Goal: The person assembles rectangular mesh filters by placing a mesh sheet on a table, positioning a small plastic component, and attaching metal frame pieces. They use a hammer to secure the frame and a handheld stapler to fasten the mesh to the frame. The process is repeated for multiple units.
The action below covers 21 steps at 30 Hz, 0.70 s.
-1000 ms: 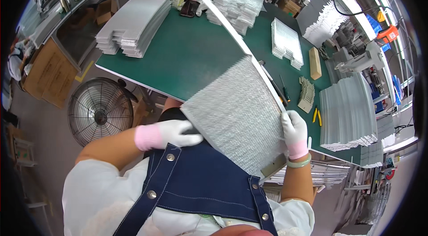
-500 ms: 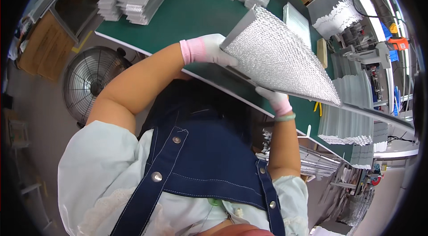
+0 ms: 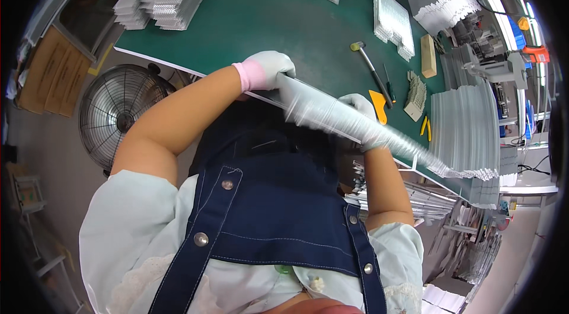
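Left hand (image 3: 275, 69) and right hand (image 3: 359, 103) are at a blurred silvery panel (image 3: 341, 117) slanting from the left hand rightward across the right. Left fingers curl around its end; the right hand, partly hidden, meets its edge, grip unclear.

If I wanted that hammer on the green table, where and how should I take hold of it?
Probably by the middle of the hammer's long handle, coming from above. It lies flat with its head away from the person, and the orange scraper and the screwdriver crowd the handle's near end from either side.
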{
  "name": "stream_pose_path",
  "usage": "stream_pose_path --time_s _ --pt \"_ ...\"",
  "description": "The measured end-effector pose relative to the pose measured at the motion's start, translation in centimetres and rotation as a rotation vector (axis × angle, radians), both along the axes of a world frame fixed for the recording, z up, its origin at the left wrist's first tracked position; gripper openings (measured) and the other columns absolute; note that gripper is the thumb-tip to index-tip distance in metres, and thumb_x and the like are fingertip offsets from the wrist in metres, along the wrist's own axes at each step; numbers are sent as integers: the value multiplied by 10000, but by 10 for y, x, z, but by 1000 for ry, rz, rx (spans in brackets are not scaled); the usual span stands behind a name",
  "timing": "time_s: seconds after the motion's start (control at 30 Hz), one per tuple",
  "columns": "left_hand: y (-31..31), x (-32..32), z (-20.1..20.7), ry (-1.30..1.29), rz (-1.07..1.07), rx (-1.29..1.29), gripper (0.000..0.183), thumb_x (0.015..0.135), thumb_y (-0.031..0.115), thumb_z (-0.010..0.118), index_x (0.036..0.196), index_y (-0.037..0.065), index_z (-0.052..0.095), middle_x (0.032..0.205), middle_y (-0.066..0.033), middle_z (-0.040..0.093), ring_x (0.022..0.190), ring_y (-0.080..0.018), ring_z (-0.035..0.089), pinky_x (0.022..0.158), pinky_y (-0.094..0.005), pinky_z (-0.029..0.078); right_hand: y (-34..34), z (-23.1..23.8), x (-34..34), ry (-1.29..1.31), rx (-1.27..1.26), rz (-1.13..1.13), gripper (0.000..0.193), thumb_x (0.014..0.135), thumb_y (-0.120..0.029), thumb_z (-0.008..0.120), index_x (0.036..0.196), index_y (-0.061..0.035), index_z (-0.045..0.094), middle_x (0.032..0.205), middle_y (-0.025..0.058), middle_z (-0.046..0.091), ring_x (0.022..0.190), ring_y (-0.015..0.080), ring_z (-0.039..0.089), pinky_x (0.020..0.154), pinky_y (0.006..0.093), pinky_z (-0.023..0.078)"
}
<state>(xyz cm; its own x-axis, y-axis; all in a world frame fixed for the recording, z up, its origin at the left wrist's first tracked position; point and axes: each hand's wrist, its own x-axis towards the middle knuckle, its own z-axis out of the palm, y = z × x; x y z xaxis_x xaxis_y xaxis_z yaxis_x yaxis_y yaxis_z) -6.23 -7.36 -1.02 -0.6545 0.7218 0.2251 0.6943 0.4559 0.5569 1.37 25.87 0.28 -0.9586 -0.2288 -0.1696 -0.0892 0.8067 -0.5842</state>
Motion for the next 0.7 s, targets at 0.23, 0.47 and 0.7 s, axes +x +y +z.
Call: stream_pose_path --time_s 0.23,0.47,0.7 --pt "8 2 14 -148 178 83 255 743 246 741 914 60 712 909 -190 696 893 -403 638 824 -443 507 0 -19 3 122 -388 -152 391 776 -95 821 1126 -9 671 1094 99 698 1031 212 641 910 354 505" --pt "-4 -16 3 -167 -18 120 448 732 221 792 1136 59 684 1080 -161 697 1053 -371 626 940 -401 488 8 -29 -3 216 -88 -8 510 742 -274 813 1190 -78 669 1215 120 664 1159 305 591 1011 398 438" --pt "26 15 229 -381 -52 901 273 906 121 697 1141 4 622 1031 -39 674 949 -76 603 871 -260 488 3 -2 -4 22 -245 -132 577 730 -190 843 1245 -39 630 1214 94 670 1069 248 643 956 355 484"
